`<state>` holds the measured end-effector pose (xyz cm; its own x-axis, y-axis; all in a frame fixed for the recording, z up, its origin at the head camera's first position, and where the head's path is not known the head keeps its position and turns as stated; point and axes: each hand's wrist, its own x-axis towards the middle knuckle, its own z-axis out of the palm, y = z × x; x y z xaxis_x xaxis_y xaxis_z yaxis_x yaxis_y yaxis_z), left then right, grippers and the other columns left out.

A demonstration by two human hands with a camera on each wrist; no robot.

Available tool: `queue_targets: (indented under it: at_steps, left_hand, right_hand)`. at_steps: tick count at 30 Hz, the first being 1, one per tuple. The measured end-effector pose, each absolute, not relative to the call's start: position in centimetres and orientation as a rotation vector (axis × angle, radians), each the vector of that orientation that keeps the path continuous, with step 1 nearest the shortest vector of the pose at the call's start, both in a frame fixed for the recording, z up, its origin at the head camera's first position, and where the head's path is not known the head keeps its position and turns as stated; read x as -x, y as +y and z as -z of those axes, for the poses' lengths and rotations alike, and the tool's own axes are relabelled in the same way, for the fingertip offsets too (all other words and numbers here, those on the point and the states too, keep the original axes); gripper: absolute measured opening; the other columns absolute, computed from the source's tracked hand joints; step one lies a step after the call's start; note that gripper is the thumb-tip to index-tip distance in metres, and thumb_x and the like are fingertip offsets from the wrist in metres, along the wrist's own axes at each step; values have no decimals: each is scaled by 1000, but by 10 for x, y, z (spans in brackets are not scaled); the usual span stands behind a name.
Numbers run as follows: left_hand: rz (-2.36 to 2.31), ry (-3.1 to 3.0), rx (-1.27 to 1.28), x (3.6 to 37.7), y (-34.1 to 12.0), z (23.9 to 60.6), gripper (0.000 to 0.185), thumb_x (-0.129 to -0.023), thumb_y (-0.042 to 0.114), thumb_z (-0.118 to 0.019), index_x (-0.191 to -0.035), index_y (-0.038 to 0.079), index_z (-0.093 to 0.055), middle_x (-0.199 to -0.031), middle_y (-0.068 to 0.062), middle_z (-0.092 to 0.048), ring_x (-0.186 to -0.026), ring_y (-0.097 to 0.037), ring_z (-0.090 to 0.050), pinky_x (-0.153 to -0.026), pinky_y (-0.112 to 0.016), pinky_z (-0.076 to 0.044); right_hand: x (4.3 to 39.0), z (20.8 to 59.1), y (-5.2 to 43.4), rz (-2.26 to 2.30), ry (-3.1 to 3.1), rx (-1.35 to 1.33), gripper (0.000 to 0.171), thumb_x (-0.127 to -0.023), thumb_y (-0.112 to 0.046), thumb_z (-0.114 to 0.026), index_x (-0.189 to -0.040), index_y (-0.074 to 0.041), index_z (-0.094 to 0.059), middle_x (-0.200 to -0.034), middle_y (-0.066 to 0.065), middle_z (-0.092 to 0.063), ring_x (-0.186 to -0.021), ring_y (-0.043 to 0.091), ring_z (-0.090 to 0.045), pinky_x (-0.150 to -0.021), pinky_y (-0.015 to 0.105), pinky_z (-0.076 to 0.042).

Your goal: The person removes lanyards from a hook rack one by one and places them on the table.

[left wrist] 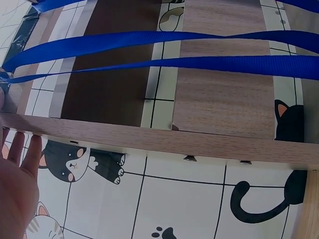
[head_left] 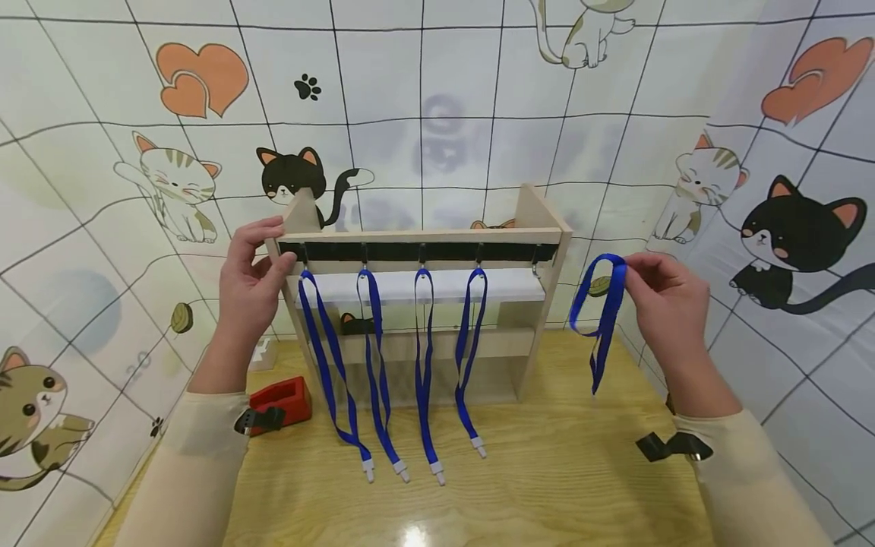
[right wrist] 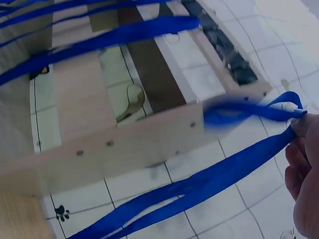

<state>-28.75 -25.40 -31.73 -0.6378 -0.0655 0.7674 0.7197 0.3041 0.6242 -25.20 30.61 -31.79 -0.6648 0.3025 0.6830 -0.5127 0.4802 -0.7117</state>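
Observation:
My left hand (head_left: 249, 281) grips the upper left corner of a small wooden shelf (head_left: 543, 334), thumb at the front and fingers along the outer side panel. In the left wrist view, the fingers (left wrist: 30, 159) lie against that panel. Out to the right of the shelf, my right hand (head_left: 673, 304) pinches a blue lanyard (head_left: 613, 292) between thumb and fingertips; its strap hangs down in a loop. Several blue lanyards (head_left: 424, 372) with pale end clips hang from hooks along a black strip (head_left: 393, 251). The rightmost hook (head_left: 536, 268) is bare.
A red tape dispenser (head_left: 294, 399) sits on the wood-grain table (head_left: 533, 486), left of the shelf. Behind it is a small white block (head_left: 263, 354). A tiled wall covering (head_left: 465, 76) with cartoon cats stands close behind and at both sides.

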Motion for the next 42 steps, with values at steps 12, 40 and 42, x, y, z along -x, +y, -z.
queue_targets:
  at_steps: [12,40,42]
  left_hand:
    - [1419,-1858,589,287,-258,319,41,-107,3,-71,-145,0,-59,-159,-6,-56,-146,-26,-54,-110,-28,-54]
    - [1438,-1850,581,287,-254,319,39,-108,4,-70,-145,0,-58,-160,-6,-56,-145,-25,-55,-108,-27,-54]
    - [1443,-1851,582,287,-254,320,40,-108,4,-70,-145,0,-58,-160,-5,-56,-145,-25,-55,-109,-27,-54]
  right_hand:
    - [317,330,339,-1330,-2158,-80,19,-107,-23,-76,-117,-6,-79,-89,-14,-71,-86,11,-67,-72,16,-54]
    - [380,382,364,-1141,-2619,-61,19,-113,-14,-62,-125,1,-67,-121,22,-70,-112,43,-71,-85,35,-55]
    - [380,387,366,-1129,-2628,-66,19,-113,-13,-62,-124,1,-67,-120,23,-71,-111,42,-71,-87,38,-55]
